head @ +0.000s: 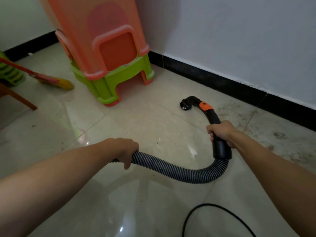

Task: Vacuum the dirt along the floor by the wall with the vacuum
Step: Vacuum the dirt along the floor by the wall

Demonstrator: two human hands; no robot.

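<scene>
My right hand [222,132] grips the black curved vacuum handle [209,113], which has an orange button. Its open nozzle end [185,105] hangs just above the tiled floor, left of the dirt. My left hand [127,149] holds the grey ribbed hose [171,170], which sags in a loop between both hands. Dark dirt specks [242,115] lie scattered on the tiles along the black baseboard [222,84] to the right of the nozzle. The vacuum's body is out of view.
Stacked orange and green plastic stools [106,53] stand in the corner, left of the nozzle. A red and yellow broom [51,80] lies at the left by a wooden chair leg [20,98]. A black power cord [213,212] curves across the floor near me.
</scene>
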